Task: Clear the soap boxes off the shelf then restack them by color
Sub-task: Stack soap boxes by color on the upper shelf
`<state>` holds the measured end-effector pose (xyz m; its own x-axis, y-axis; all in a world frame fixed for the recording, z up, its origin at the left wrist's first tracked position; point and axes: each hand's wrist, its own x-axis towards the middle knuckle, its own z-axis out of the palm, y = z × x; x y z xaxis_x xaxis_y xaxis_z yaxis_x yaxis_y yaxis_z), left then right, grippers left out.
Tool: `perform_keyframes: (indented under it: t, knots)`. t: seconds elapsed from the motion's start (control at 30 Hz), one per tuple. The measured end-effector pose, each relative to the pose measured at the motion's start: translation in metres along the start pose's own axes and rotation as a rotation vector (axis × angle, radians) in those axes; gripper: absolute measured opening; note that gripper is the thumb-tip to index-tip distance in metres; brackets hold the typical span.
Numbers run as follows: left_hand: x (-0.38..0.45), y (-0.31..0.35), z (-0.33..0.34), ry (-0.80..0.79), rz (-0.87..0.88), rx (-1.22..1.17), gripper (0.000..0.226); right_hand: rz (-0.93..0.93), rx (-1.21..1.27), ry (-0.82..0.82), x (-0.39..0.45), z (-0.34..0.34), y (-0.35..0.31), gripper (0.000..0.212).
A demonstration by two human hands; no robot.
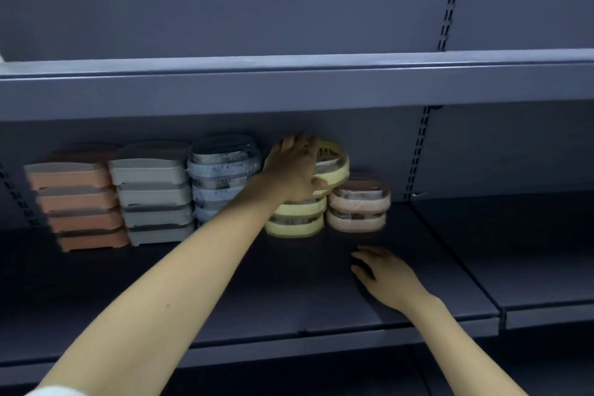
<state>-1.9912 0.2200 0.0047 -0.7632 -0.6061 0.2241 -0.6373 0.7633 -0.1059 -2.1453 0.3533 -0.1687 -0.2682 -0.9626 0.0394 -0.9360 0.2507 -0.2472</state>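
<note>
The left hand [294, 167] is curled over a tilted yellow soap box [332, 164], fingers across its top and thumb under its front edge; the box is held at the top of the yellow stack [297, 219], leaning up to the right. The right hand [382, 276] is held with relaxed, loosely spread fingers low over the shelf [289, 292], nothing in its grasp; whether it touches the board cannot be told. Just right of the yellow stack, touching it, a pink stack [358, 207] two boxes high is seen. To the left, a blue stack [221, 173], a grey stack [154, 193] and an orange stack [80, 202] are ranged side by side along the back. Dark contents are glimpsed through clear lids, too blurred to identify. Bare board lies before the stacks up to the front edge, and an upper shelf [289, 87] overhangs closely.
</note>
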Motion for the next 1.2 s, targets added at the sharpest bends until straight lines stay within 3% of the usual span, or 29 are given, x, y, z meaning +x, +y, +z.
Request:
perform_keyframes:
  t: [0.33, 0.53, 0.67, 0.77, 0.93, 1.2]
  knots:
    - [0.025, -0.016, 0.010, -0.092, -0.064, 0.035, 0.089, -0.010, 0.029, 0.040, -0.001, 0.008, 0.004, 0.044]
    - [0.037, -0.019, 0.016, 0.030, -0.019, -0.051, 0.073, -0.025, 0.033, 0.080, -0.001, 0.012, 0.006, 0.044]
    - [0.040, -0.022, 0.020, 0.077, 0.027, 0.044, 0.065, -0.024, 0.066, 0.111, -0.001, 0.014, 0.007, 0.043]
    - [0.040, -0.018, 0.024, 0.060, -0.013, 0.109, 0.077, -0.019, 0.047, 0.103, -0.001, 0.015, 0.008, 0.043]
    - [0.039, -0.011, 0.036, 0.054, -0.076, 0.137, 0.117, -0.014, 0.049, 0.105, -0.001, 0.014, 0.007, 0.043]
    - [0.035, -0.019, 0.040, 0.100, -0.090, 0.224, 0.115, -0.010, 0.043, 0.098, -0.003, 0.014, 0.006, 0.043]
